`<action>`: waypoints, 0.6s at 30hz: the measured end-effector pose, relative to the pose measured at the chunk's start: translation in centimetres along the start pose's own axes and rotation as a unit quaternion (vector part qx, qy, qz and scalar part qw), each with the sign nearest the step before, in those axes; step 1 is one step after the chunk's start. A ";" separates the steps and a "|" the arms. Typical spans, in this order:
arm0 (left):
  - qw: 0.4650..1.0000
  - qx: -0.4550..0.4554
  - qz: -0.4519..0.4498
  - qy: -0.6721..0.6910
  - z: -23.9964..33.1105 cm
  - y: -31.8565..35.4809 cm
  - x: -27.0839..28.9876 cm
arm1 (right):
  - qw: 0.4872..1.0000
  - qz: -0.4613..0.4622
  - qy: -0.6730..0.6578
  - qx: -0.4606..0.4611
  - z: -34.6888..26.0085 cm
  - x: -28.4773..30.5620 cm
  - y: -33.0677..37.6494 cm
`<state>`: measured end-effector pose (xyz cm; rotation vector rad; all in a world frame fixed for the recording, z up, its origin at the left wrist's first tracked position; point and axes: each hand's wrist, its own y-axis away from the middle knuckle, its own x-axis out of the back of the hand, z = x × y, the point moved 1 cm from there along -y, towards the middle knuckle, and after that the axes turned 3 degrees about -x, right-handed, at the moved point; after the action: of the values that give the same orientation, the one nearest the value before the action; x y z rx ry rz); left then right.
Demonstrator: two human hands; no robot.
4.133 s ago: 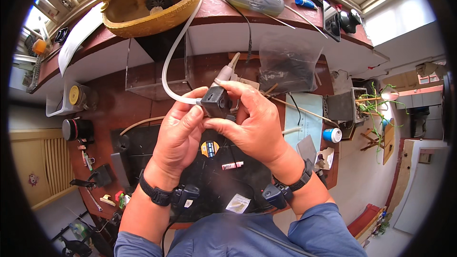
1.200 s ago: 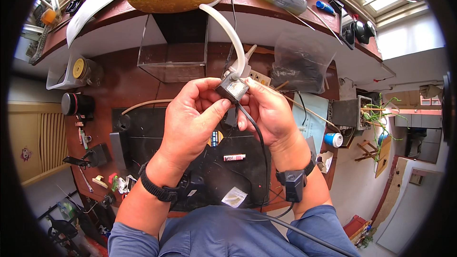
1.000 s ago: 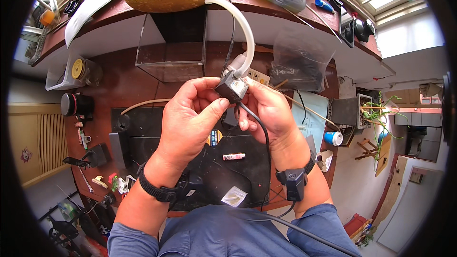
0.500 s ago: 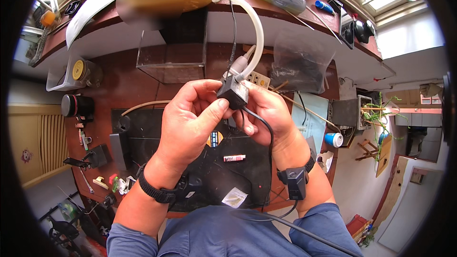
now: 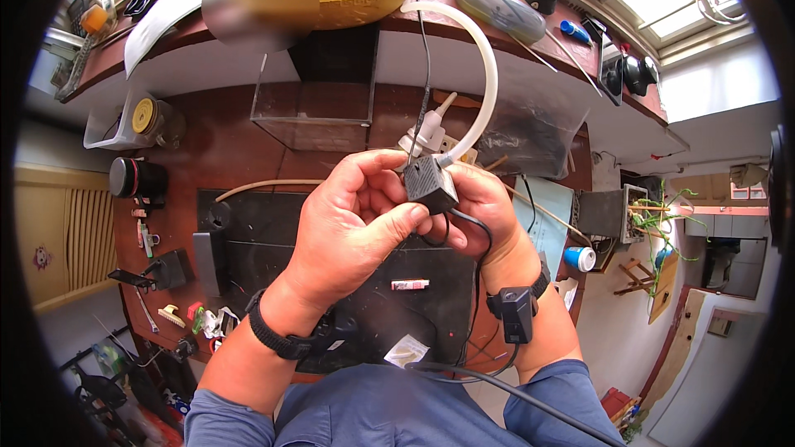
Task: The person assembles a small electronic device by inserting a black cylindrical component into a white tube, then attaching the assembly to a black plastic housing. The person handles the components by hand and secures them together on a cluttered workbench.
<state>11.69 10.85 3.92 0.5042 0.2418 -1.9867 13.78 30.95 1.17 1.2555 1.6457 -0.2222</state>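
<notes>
Seen from above, a person holds a small black box-shaped pump [image 5: 431, 184] between both hands over a dark mat [image 5: 248, 248] on a reddish-brown workbench [image 5: 224, 149]. The left hand [image 5: 352, 228] is closed on the pump, thumb pressed along its near lower edge and fingertips curled over its far side. The right hand [image 5: 480, 207] cups it from behind and the right, fingers wrapped around the back; exactly how those fingers close is hidden. Compared with a second ago, the white hose [image 5: 484, 74] joined to the pump has swung from a slight bend into a high arch, rising from the pump's top right corner, curving away and left, and ending near a yellow tub [image 5: 364, 0]. This suggests the pump has been turned in the hands while the hose stayed attached. The pump sits tilted, one corner toward the camera; it is nearly cubic, so no long axis is clear. Its hose outlet points up and away. A black cable [image 5: 476, 281] drops from its underside toward the person's body.
</notes>
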 end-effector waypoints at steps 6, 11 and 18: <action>0.998 -0.011 -0.006 -0.064 -0.2 0.0 -0.2 | 0.998 0.005 0.051 0.028 -0.3 0.8 -0.5; 0.984 -0.028 -0.021 -0.176 0.1 0.1 0.3 | 0.991 -0.014 0.125 0.035 -1.3 0.6 -0.6; 0.980 -0.049 -0.024 -0.191 0.3 0.0 -0.1 | 0.987 -0.012 0.151 0.044 -1.6 0.2 -0.8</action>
<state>11.64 10.81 4.18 0.0490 0.1098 -2.0610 12.16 31.74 1.44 1.3890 1.9278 -0.1222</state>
